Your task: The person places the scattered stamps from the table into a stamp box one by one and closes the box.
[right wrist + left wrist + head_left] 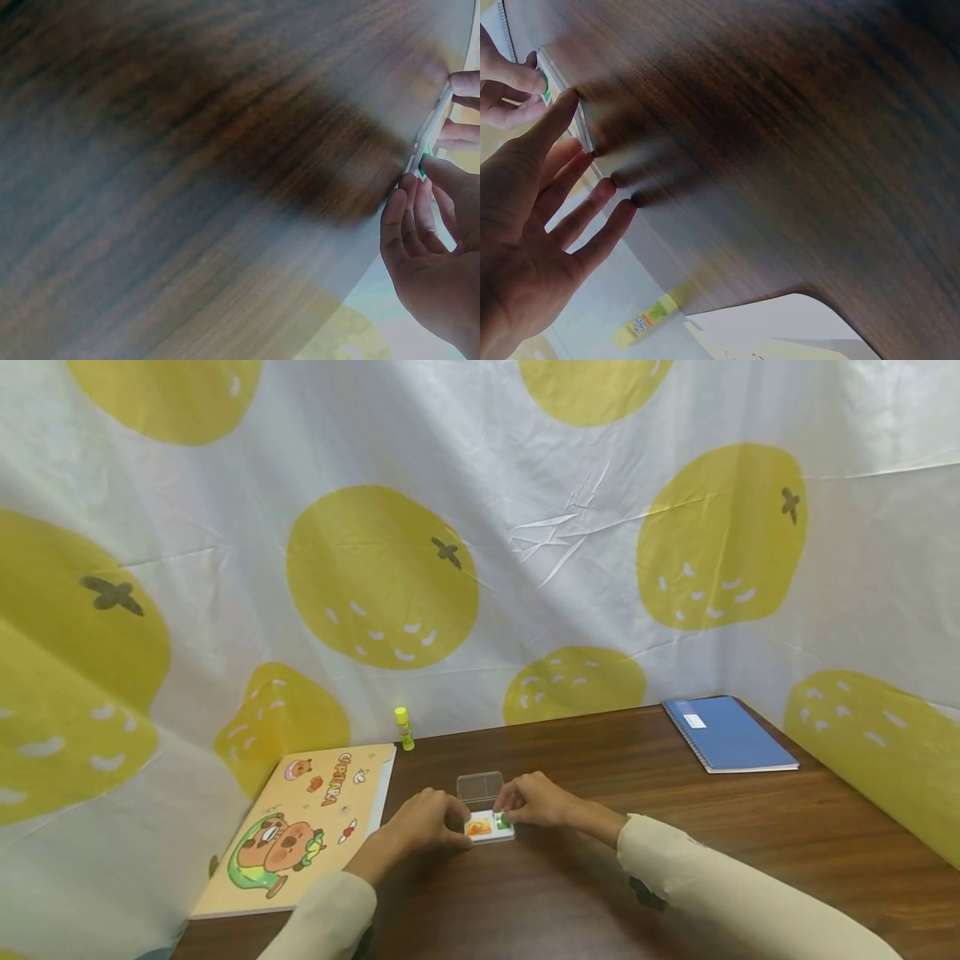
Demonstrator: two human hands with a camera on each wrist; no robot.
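A small white plastic case (491, 840) lies on the wooden table, its clear hinged lid (480, 787) laid back on the far side. In its left compartment is a piece with an orange picture (477, 828); a green piece (502, 821) is in the right one. My left hand (429, 820) grips the case's left end between thumb and fingers, the other fingers spread in the left wrist view. My right hand (538, 800) pinches the green piece at the right compartment. In the right wrist view its thumb covers most of that piece (421, 169).
A cream capybara-printed folder or pad (315, 827) lies at the left. Behind it stands a yellow-green glue stick (404, 729). A blue spiral notebook (731, 735) lies at the back right. A fruit-printed curtain (480, 610) hangs around the table's back and sides.
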